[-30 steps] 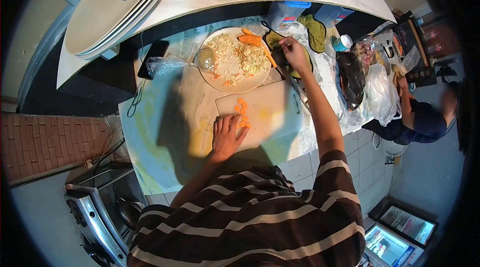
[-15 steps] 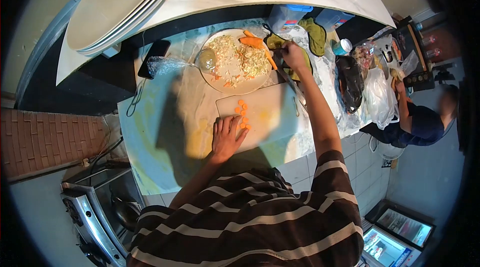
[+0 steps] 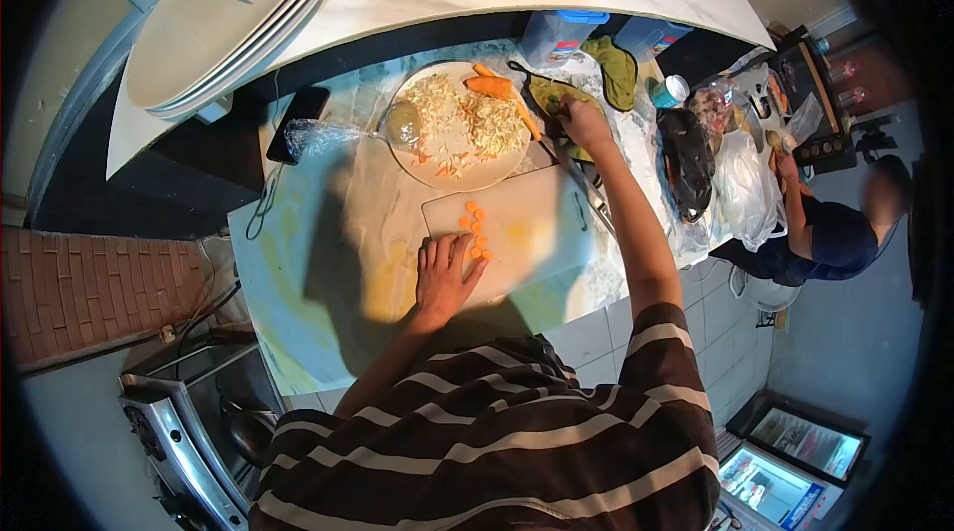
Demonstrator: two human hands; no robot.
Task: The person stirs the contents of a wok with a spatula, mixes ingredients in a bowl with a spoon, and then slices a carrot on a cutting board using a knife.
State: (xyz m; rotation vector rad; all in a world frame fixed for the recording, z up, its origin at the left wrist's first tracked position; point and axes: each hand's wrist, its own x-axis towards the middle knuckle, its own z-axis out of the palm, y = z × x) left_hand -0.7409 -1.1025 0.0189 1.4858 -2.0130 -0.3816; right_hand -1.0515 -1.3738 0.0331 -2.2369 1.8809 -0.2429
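Observation:
My left hand [image 3: 444, 273] lies flat on the white cutting board [image 3: 527, 258], fingers stretched out, beside and partly against orange carrot slices [image 3: 478, 228]. My right hand [image 3: 586, 126] is over a green pot holder [image 3: 550, 94] with its fingers curled together; what they grip, if anything, is hidden. Below that hand a knife [image 3: 588, 188] lies along the board's right side. Beyond the board, a round plate [image 3: 452, 176] bears shredded cabbage [image 3: 495, 129], a carrot piece [image 3: 489, 86] and a plastic-wrapped ball [image 3: 404, 124].
A phone [image 3: 299, 124] rests left of the plate. Stacked plates [image 3: 184, 54] with cutlery stand on the raised shelf. On the right are another green mitt [image 3: 614, 72], a black bag [image 3: 684, 163] and a white plastic bag [image 3: 743, 188]. Farther right, a person [image 3: 845, 233] works at the counter.
My right hand has shifted slightly toward me and to the right over the pot holder, showing more of it. My left hand stays by the carrot slices. The whole view has shifted a little.

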